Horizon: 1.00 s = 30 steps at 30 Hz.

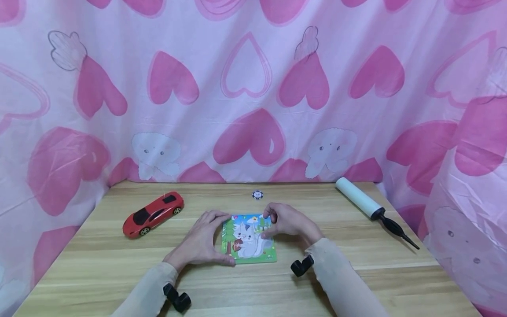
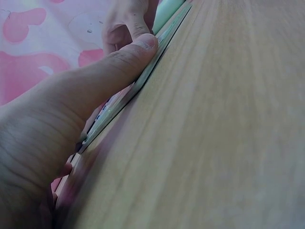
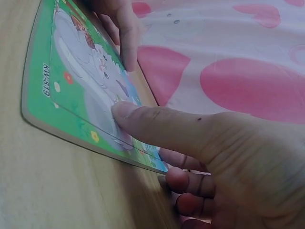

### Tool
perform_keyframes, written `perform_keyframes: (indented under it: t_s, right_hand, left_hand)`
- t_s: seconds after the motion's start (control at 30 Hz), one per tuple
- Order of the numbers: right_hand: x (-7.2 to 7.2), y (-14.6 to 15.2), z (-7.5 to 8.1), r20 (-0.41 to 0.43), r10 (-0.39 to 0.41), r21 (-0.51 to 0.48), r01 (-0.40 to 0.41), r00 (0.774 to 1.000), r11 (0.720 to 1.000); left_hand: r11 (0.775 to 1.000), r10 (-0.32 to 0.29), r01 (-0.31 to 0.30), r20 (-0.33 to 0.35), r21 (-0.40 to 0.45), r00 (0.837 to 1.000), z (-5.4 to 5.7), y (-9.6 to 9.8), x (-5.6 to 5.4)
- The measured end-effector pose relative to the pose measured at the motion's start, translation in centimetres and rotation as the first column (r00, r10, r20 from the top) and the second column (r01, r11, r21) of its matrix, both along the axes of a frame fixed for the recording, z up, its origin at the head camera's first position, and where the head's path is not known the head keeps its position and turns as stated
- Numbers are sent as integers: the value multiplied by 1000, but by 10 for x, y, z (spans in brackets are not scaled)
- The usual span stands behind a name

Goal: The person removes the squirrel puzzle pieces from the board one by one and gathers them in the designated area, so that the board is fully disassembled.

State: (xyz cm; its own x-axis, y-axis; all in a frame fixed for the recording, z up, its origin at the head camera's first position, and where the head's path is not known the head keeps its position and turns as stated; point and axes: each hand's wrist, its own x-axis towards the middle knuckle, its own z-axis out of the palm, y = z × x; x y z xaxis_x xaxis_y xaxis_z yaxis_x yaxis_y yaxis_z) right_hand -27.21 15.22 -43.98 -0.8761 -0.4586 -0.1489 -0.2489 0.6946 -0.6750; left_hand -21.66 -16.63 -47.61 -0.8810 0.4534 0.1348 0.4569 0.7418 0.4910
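Note:
A flat square picture puzzle (image 1: pixel 247 246), showing a white squirrel-like animal on green, lies on the wooden table. My left hand (image 1: pixel 203 242) grips its left side, with the thumb along the near edge and the fingers by the far left corner. My right hand (image 1: pixel 291 222) holds the far right part. In the right wrist view its thumb (image 3: pixel 143 119) presses on the picture while the other fingers curl beside the edge. An inner border line runs round the puzzle (image 3: pixel 62 100) there. The left wrist view has the left thumb (image 2: pixel 124 62) against the puzzle's side (image 2: pixel 114 107).
A red toy car (image 1: pixel 153 214) stands at the left of the table (image 1: pixel 222 290). Behind the puzzle lies a small poker chip (image 1: pixel 257 194). A white hand pump (image 1: pixel 360 200) with a black nozzle lies at the right. A pink heart-patterned curtain (image 1: pixel 253 101) hangs behind.

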Motion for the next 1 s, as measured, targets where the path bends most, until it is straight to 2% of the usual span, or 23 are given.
perform_keyframes:
  t_s: [0.23,0.63,0.83,1.0]
  right_hand:
    - [-4,1,0,1,26,36,-26,1000,999]
    - [-6,-1,6,38,57,25,-58,998,998]
    - [-5,-1,5,57,48,16,-49,997,999]
    - [-5,-2,4,29,13,37,-14,999,999]
  left_hand:
    - [1000,1,-1,4,-4,1000,0,1,0]
    - [1000,5,-5,8,-3,1000,0,1,-1]
    - [1000,5,-5,12,3,1000,0,1,-1]
    - [1000,5,-5,16,0,1000,-1,1,-1]
